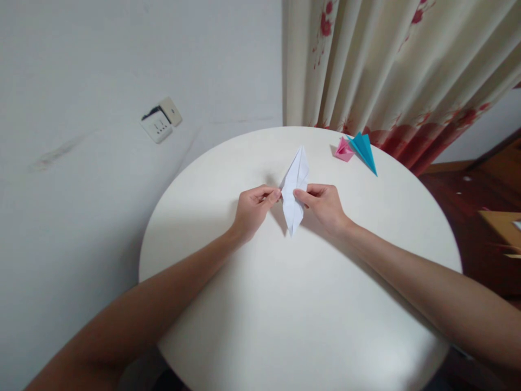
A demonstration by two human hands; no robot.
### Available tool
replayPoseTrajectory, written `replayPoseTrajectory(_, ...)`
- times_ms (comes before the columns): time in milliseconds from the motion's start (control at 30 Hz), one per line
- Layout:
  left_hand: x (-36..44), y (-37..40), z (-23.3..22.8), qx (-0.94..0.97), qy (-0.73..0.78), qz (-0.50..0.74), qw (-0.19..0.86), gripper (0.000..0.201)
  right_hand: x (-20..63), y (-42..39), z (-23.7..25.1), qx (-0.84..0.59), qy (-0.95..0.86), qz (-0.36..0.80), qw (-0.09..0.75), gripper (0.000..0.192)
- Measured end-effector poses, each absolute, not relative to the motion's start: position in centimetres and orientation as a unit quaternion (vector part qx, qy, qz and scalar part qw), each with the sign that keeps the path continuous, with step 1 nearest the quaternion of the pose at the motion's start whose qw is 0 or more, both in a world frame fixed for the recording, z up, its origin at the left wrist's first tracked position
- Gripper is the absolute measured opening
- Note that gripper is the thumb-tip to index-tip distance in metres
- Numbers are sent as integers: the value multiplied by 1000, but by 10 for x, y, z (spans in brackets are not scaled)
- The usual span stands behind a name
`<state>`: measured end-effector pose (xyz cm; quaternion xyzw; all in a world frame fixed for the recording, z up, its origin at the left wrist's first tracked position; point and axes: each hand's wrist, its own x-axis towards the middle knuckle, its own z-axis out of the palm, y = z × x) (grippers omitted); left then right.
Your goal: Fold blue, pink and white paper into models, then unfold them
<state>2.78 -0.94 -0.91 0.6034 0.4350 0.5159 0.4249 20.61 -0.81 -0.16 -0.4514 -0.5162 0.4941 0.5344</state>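
Note:
A white folded paper, a long kite shape pointed at both ends, is held just above the round white table. My left hand pinches its left edge with thumb and fingers. On the other side, my right hand pinches the right edge at about the same height. The paper's lower tip points down toward the tabletop between my hands.
A small pink folded paper and a blue folded paper lie at the table's far right edge. A cream curtain with red flowers hangs behind. A wall socket sits on the white wall at left. Dark wooden floor shows at right.

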Motion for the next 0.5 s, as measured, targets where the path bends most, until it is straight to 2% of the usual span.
replayPoseTrajectory(333, 31, -9, -8, 613, 446, 517, 397, 19, 205, -8, -11, -439, -523, 508, 525, 23)
replayPoseTrajectory(500, 34, -8, -11, 583, 439, 534, 426, 35, 204, -9, -14, -430, -526, 516, 521, 25)
